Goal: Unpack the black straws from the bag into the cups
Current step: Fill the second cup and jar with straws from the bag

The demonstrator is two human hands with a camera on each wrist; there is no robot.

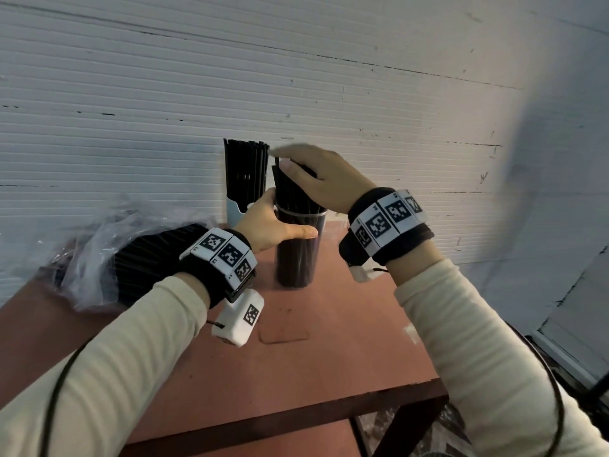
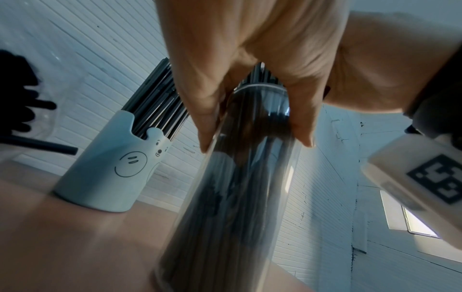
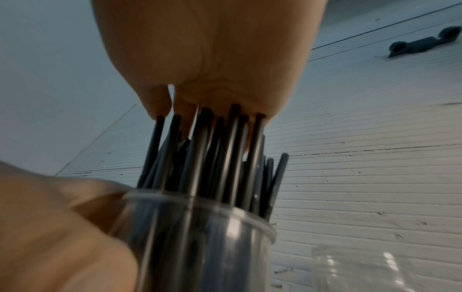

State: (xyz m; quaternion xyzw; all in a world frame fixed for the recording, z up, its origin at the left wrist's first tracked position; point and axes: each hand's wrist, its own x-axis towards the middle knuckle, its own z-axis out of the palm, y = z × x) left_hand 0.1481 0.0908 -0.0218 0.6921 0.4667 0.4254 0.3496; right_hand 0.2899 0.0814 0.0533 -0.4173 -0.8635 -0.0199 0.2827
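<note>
Near: clear cup [image 1: 298,249] on table [image 1: 329,357], packed with straws [image 1: 293,189]. Left hand [image 1: 270,222] grips it just under the rim, thumb in front. Right hand [image 1: 316,176] lies flat on the straw tops, fingers straight, apparently pressing them level.

Behind: blue cup [image 1: 234,212], already full.

Far left: bag [image 1: 108,255], many straws still inside. Judged partway done.

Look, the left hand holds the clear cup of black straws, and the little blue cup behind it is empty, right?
Not quite. The left hand does hold the clear cup of black straws, but the little blue cup behind it is not empty: it is full of black straws too. The left wrist view shows them standing up out of its top.
</note>
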